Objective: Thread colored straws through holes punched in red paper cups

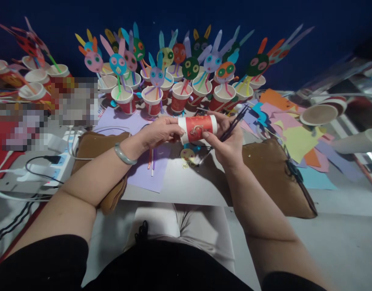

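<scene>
Dark blue wall [180,12], pale table [186,188]

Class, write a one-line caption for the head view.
Two hands hold a red cup sideways before rows of bunny-eared cup puppets.

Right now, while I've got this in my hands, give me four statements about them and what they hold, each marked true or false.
Your left hand and right hand both touch the red and white cup. True.
That cup is held upright. False: it is tipped on its side.
The bracelet is on your right wrist. False: it is on your left.
Your right hand also has a thin dark tool. True.
</scene>
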A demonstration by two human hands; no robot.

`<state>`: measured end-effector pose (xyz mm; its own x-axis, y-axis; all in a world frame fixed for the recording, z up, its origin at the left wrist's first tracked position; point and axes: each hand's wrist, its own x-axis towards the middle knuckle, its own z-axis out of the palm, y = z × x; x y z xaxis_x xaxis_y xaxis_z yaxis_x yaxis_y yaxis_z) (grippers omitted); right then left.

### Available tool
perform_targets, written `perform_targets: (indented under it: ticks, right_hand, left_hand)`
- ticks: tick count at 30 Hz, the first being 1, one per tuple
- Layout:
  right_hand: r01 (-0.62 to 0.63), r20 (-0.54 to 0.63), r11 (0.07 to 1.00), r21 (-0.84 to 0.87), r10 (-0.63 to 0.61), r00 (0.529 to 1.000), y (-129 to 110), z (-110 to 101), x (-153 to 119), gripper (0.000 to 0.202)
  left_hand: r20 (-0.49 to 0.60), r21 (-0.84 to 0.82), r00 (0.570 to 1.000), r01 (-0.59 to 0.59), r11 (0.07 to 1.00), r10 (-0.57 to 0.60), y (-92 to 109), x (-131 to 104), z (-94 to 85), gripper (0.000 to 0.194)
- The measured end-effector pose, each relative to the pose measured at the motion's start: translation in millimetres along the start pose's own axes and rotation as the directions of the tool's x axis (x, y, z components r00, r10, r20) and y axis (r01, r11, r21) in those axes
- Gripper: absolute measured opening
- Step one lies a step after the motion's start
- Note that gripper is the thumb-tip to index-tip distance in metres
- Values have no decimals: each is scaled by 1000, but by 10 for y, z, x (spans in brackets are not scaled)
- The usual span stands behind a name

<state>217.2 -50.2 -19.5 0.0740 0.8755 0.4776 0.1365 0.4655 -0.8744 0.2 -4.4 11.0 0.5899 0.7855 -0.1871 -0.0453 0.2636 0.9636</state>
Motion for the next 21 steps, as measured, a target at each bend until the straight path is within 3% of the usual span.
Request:
perform_targets:
  ticks: [4,8,11,14,16,18,21]
  right_hand:
    - [6,-54,999,33,-4,999,7,-9,0,63]
    - [-22,-80,999,-36,19,997,13,-6,-4,61]
    - [-56,-214,993,-106,32,976,21,-7,8,57]
    - [-126,-291,992,-17,116,950,-12,-6,14,59]
    - [-203,-202,970,132,227,953,-78,13,1,60]
    - [-306,-23,919,248,321,947,-171,53,-29,60]
    - [-478,254,824,305,414,874,-312,132,-94,57]
  left_hand:
    - [22,-66,996,92,994,-91,-1,-25,57,20]
    - [4,-149,991,134,980,-135,-12,-21,103,15]
    - [-52,-237,993,92,967,-108,-14,-8,123,12]
    - [-136,-315,990,-2,949,-43,-27,17,129,9]
    - [-184,-331,983,-53,942,-10,-40,30,135,4]
    - [-216,-336,976,-70,939,-5,-44,26,153,2]
    - [-249,-361,968,-74,930,-20,-26,-12,213,6]
